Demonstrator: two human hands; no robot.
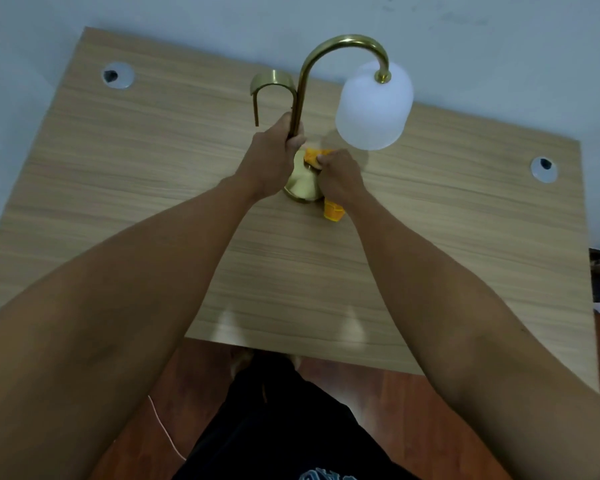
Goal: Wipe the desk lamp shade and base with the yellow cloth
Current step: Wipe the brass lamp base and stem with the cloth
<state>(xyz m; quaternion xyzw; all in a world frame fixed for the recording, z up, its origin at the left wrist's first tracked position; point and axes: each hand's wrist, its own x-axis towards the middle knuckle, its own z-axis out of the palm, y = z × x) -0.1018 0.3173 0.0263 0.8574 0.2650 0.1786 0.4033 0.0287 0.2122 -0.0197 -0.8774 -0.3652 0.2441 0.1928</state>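
Note:
A desk lamp stands at the middle of the wooden desk [153, 188]. It has a curved brass stem [303, 74], a round brass base [300, 190] and a frosted white shade [374, 105] hanging to the right. My left hand [274, 161] is closed around the lower stem just above the base. My right hand [340, 180] presses the yellow cloth [333, 211] against the right side of the base. Part of the cloth shows above my fingers and part trails onto the desk below my wrist.
A brass hook-shaped handle [272, 86] rises behind the stem. Two round cable holes sit in the desk, a far-left hole [118, 75] and a right hole [543, 169]. A pale wall runs behind the desk; the near edge is by my legs.

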